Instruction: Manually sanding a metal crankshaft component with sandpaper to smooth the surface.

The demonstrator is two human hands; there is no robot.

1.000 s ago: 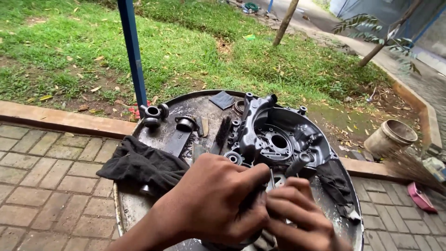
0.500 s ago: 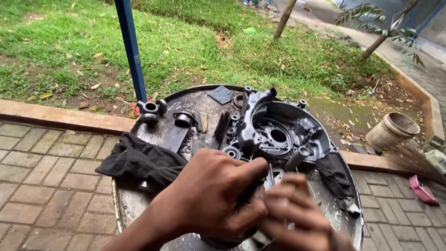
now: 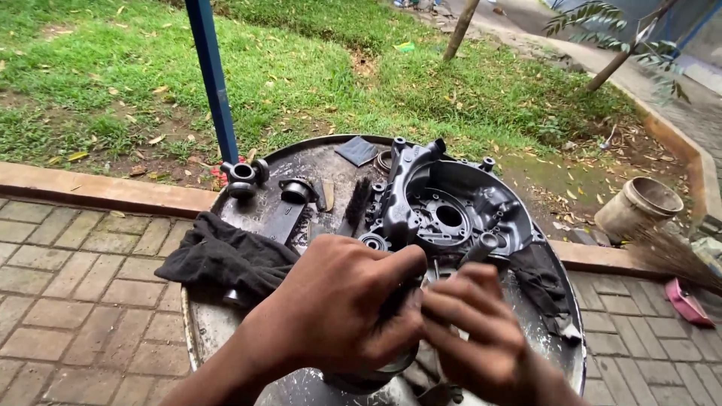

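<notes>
My left hand [image 3: 338, 308] is closed around a dark part held low over a round metal tray [image 3: 197, 338]. A round grey metal piece [image 3: 376, 370] shows just under that hand. My right hand [image 3: 474, 338] meets it from the right, blurred, its fingers curled onto the same dark part. What the part is stays hidden by both hands. Just beyond the hands a grey engine casing [image 3: 451, 210] lies open side up on the tray.
A black cloth [image 3: 226, 259] hangs over the tray's left rim. Small metal fittings [image 3: 244, 177], a black brush [image 3: 357, 203] and a flat dark pad [image 3: 357, 150] lie at the tray's back. A blue pole [image 3: 213, 75] stands behind it. A bucket [image 3: 639, 207] and a broom [image 3: 669, 256] are at the right.
My hands stay together on the part, and the right hand has shifted slightly with blur. The view has tilted a little downward.
</notes>
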